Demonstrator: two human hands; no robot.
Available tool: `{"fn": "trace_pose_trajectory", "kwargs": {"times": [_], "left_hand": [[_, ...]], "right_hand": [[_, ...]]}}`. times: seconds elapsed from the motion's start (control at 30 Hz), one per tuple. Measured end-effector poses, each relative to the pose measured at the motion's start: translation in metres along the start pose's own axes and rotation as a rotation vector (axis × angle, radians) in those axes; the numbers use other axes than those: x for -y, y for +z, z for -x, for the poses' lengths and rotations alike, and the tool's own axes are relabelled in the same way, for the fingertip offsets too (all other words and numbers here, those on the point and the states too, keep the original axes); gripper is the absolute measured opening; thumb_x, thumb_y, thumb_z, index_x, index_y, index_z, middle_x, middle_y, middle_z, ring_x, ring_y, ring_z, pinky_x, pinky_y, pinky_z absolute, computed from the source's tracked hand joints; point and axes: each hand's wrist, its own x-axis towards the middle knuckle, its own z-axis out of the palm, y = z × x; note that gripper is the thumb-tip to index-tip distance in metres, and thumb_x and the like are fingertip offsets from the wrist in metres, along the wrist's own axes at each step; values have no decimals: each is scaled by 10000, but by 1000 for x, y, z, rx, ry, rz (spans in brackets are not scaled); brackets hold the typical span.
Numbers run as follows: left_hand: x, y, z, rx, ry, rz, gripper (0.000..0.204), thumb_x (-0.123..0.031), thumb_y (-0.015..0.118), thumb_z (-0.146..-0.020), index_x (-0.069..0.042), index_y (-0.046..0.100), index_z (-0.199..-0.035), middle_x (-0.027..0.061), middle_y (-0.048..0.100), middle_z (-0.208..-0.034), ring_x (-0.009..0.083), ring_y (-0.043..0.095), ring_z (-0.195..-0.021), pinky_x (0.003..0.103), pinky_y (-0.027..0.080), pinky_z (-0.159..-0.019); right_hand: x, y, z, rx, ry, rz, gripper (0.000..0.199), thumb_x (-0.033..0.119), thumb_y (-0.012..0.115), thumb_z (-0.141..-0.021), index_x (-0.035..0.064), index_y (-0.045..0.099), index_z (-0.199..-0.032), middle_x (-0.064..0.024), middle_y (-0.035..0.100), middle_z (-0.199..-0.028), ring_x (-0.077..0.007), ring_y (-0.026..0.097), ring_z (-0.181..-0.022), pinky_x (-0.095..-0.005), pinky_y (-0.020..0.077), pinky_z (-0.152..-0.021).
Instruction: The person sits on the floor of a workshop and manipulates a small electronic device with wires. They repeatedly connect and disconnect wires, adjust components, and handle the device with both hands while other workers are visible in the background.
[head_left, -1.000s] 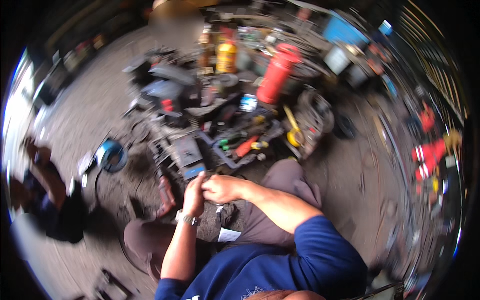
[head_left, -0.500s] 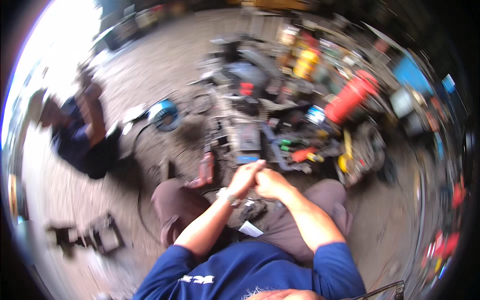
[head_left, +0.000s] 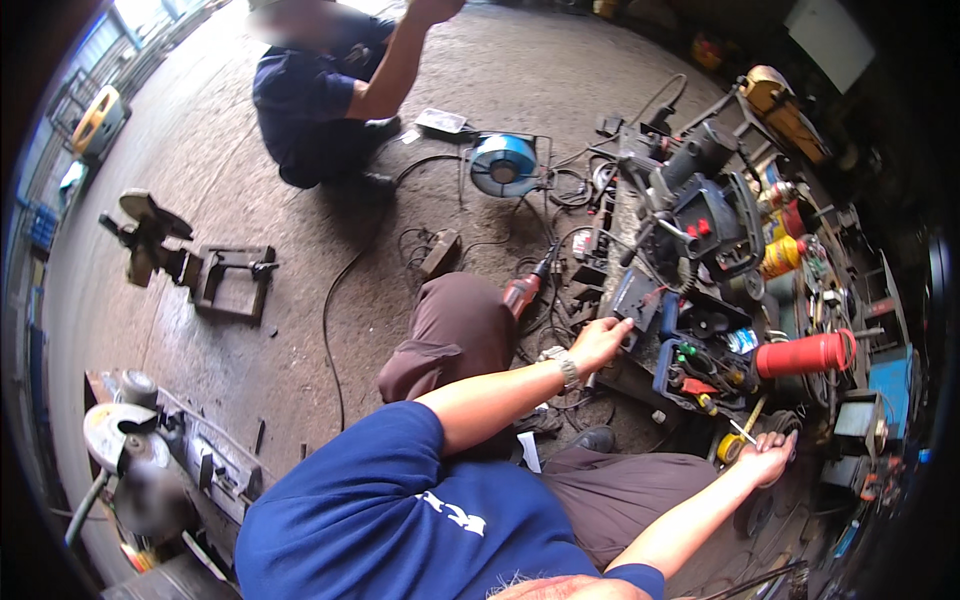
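Observation:
My left hand (head_left: 598,345), with a watch (head_left: 568,372) at its wrist, reaches to the near edge of a dark flat box (head_left: 634,300). Its thumb and fingertips are pinched together there; what lies between them is too small to tell. Out to the right, my right hand (head_left: 766,458) is closed, and a thin pale rod (head_left: 742,432) sticks out from its fingers. Close by that hand are a yellow tape measure (head_left: 732,447) and a dark round part (head_left: 789,424). An open blue toolbox (head_left: 664,378) with several hand tools lies between my hands.
A red cylinder (head_left: 805,356) lies beyond the toolbox. Another person (head_left: 325,95) crouches at the far left near a blue reel (head_left: 503,165) with a black cable (head_left: 330,310). A red power tool (head_left: 522,292) lies by my knee. A bench grinder (head_left: 150,490) stands at the near left.
My hands were together in front of me and are now wide apart, the left at the dark box, the right by the tape measure. The whole view has turned.

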Motion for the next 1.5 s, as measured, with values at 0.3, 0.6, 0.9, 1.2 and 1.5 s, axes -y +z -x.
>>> {"fn": "trace_pose_trajectory", "kwargs": {"times": [0.3, 0.6, 0.9, 1.2, 1.5], "left_hand": [[-36, 8, 35, 140, 33, 71, 508, -458, 566, -983, 18, 657, -1136, 77, 674, -938, 132, 608, -841, 316, 498, -751], [-39, 21, 34, 321, -102, 508, 519, -482, 498, -1011, -1, 682, -1072, 77, 685, -1085, 127, 591, -1028, 317, 434, -971], [-22, 27, 20, 151, -103, 608, 468, -435, 513, -1016, -2, 670, -1096, 78, 675, -1105, 118, 576, -1033, 311, 429, -964], [-18, 26, 8, 40, -55, 566, 332, -364, 556, -1008, -58, 659, -930, 27, 654, -857, 107, 595, -781, 270, 477, -715], [-49, 16, 21, 73, 151, 267, 343, -312, 609, -992, -52, 601, -1216, 36, 681, -979, 79, 609, -812, 241, 485, -733]], "right_hand": [[-65, 59, 111, 785, 217, 536, 149, 228, 607, -990, 105, 618, -907, 94, 412, -616, 3, 319, -476, -196, 208, -399], [-127, 87, 153, 1363, 364, 677, 439, 333, 563, -1019, -60, 611, -1210, -85, 664, -1133, -161, 577, -1073, -316, 427, -973], [-138, 100, 164, 1377, 323, 697, 446, 348, 516, -1038, -50, 614, -1214, -81, 664, -1148, -155, 588, -1073, -307, 443, -958], [-150, 94, 159, 1364, 327, 782, 461, 382, 480, -1049, -42, 634, -1144, -56, 679, -1040, -111, 568, -981, -283, 461, -878], [-62, 118, 111, 710, 40, 282, 260, 234, 557, -1009, 74, 578, -1213, 63, 457, -696, -40, 387, -540, -205, 321, -451]]}}
